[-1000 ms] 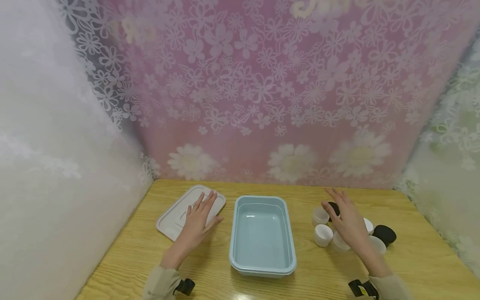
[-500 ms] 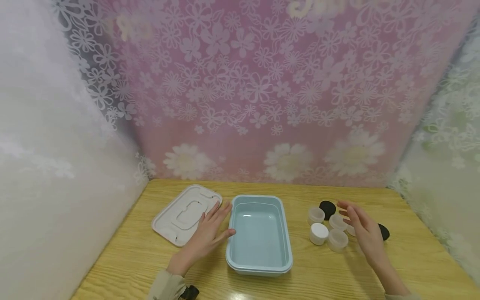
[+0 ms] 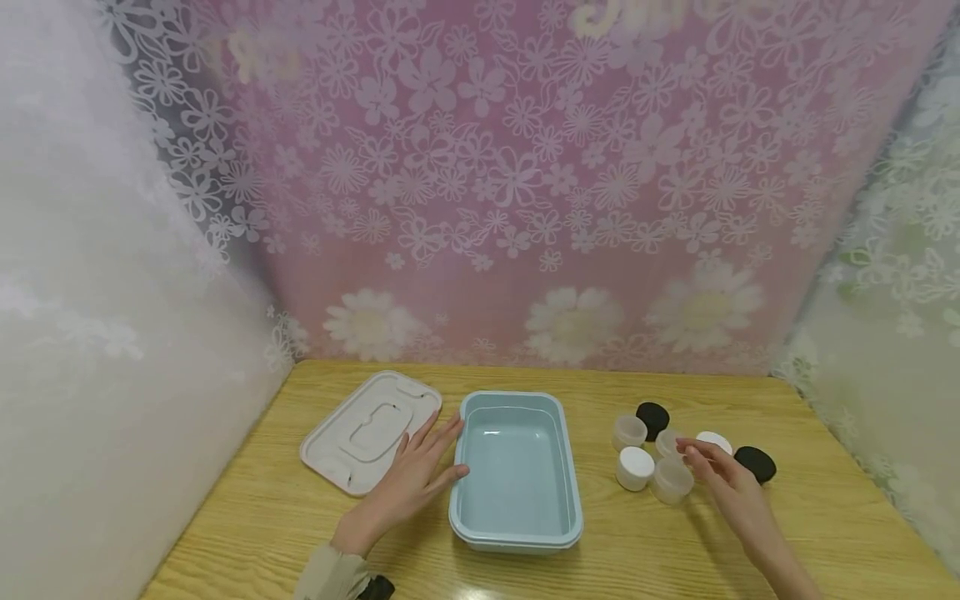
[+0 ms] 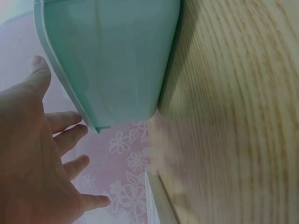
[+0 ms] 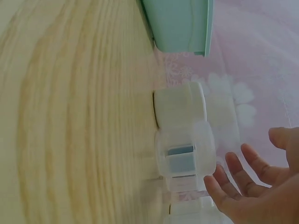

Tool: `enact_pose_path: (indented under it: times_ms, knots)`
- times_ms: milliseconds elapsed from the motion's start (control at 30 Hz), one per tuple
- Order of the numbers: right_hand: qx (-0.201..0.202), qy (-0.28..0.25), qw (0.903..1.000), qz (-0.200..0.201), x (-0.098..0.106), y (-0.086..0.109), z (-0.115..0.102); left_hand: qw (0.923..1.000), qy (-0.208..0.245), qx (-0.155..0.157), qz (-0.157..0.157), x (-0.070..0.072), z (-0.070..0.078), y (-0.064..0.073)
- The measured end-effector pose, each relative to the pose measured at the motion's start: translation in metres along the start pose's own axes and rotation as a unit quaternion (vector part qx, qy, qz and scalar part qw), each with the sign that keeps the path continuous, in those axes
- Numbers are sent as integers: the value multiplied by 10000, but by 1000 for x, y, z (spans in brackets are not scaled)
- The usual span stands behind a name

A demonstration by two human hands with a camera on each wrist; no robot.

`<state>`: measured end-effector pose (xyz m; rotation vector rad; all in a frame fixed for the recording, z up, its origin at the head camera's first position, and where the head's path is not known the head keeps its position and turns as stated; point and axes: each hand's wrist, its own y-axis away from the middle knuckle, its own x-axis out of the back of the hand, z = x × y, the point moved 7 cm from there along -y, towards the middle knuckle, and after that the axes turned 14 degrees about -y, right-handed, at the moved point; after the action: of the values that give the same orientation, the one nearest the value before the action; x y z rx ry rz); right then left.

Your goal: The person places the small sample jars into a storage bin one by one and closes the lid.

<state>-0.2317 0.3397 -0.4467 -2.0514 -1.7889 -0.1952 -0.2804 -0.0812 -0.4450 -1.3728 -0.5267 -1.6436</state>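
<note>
A light-blue rectangular tub (image 3: 459,500) stands mid-table with its top uncovered. My left hand (image 3: 408,479) is at its left rim, fingers spread and fairly straight. In the left wrist view, fingertips meet the edge of the tub (image 4: 112,60), though I cannot tell if they press it. On the right, my right hand (image 3: 738,496) hovers by a group of small round jars, its fingers loosely bent and holding nothing. Nearest to it are a translucent jar (image 3: 672,481) and another translucent jar (image 3: 667,442), partly behind the fingertips. A white-lidded jar (image 3: 635,468) stands left of them.
A pale lid (image 3: 356,421) with a moulded handle lies left of the tub, partly near my left hand. More jars stand around: black-topped (image 3: 652,419), clear (image 3: 629,432), white (image 3: 714,440) and black (image 3: 755,464). Floral sheets enclose the table's back and sides.
My left hand has moved right from over the lid to the tub's left rim. My right hand has shifted from above the jars to their near right side, its fingers bending more.
</note>
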Motion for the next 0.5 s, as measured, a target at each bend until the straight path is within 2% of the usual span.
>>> enact_pose_path:
  times_ms: [167,500]
  knots:
    - [-154,230,9995,-164,-5,1,8,10000,-16,-56,-39,-1,-1,1]
    - [425,200,9980,-418,-15,2,9,9999,-68,-143,7,1,1,2]
